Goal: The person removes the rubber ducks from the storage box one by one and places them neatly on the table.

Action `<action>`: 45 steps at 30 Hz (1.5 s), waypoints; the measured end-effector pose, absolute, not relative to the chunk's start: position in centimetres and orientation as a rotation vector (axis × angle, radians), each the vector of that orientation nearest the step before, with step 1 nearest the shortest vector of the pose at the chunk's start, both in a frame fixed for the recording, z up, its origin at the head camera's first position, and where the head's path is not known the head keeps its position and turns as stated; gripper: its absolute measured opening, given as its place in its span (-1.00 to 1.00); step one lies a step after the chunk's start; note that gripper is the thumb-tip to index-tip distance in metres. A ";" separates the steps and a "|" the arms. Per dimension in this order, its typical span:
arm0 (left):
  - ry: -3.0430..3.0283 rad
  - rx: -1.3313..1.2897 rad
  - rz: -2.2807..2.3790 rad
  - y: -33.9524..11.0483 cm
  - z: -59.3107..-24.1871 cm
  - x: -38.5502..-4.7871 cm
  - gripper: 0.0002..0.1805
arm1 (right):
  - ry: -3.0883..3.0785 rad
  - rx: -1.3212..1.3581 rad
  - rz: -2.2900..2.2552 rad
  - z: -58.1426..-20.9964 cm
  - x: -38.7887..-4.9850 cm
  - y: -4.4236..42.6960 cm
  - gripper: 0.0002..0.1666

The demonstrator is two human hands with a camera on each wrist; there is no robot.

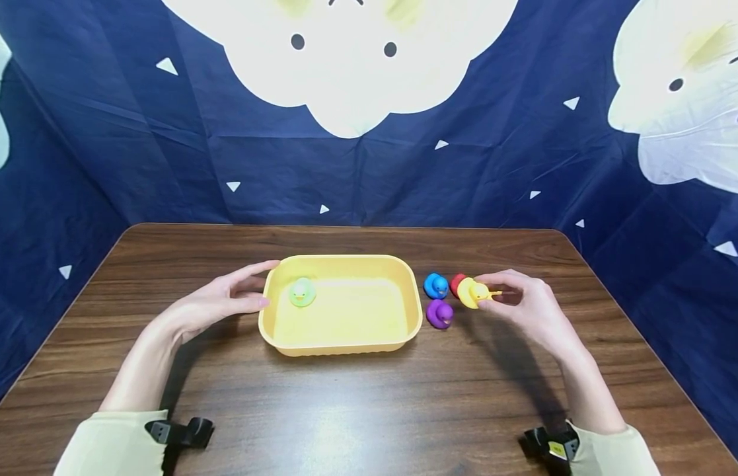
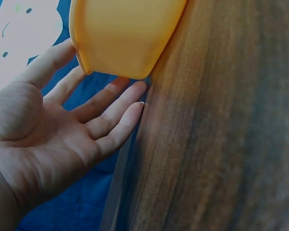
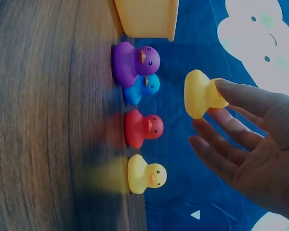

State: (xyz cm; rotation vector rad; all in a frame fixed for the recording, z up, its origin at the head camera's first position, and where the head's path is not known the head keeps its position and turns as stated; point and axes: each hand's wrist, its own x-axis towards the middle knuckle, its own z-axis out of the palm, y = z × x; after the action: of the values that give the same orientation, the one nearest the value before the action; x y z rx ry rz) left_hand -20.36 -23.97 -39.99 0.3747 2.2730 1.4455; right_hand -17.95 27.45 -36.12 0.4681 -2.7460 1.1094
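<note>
A yellow rubber duck [image 1: 468, 292] is pinched in my right hand [image 1: 526, 307], raised above the table. Below it stand a red duck [image 3: 142, 129] and a second yellow duck [image 3: 143, 174], both partly hidden in the head view. Just left of them sit a blue duck [image 1: 436, 285] and a purple duck [image 1: 440, 314]. My left hand [image 1: 217, 297] touches the left end of a yellow plastic basin [image 1: 345, 349] with thumb and fingers extended. A light green duck [image 1: 302, 291] sits inside that basin, toward its left.
The wooden table [image 1: 321, 423] has a dark blue cloth [image 1: 357, 178] with white clouds hanging behind it and along its sides. Small cameras are strapped at both wrists, over light sleeves.
</note>
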 end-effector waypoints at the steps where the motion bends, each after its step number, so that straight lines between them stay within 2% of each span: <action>1: 2.273 0.374 1.445 -24.0 -40.0 -20.4 -0.22 | -2.754 0.461 1.111 -36.1 -17.9 27.5 -0.59; 45: 2.267 0.374 1.467 -23.9 -40.2 -20.4 -0.24 | -3.013 0.440 1.111 -37.8 -19.0 28.6 -0.61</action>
State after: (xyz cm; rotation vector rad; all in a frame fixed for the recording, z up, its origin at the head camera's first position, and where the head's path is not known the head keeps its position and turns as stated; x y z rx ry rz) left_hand -20.41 -23.91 -40.16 0.3742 2.2672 1.4667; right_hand -19.00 28.61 -37.76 0.4404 -3.0131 1.1106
